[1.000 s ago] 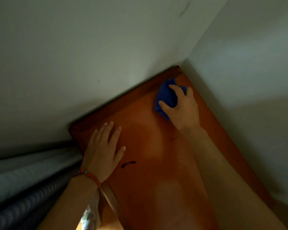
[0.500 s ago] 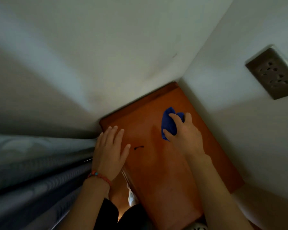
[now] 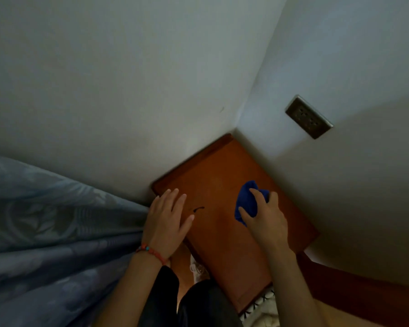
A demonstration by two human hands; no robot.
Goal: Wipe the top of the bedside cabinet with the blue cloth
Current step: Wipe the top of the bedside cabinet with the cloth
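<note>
**A:** Looking down from the head camera, what does the right hand (image 3: 266, 217) hold?

**B:** Its fingers curl around the bunched blue cloth (image 3: 247, 202), pressing it onto the bedside cabinet top (image 3: 222, 175). The cloth bulges out ahead of the fingers and past the thumb, towards the wall corner.

**A:** And the left hand (image 3: 165, 218)?

**B:** It lies flat, fingers straight and spread, on the cabinet's left edge beside the blue curtain (image 3: 57, 232). A dark mark (image 3: 198, 208) sits between the hands. A wall socket (image 3: 308, 116) is above on the right.
</note>
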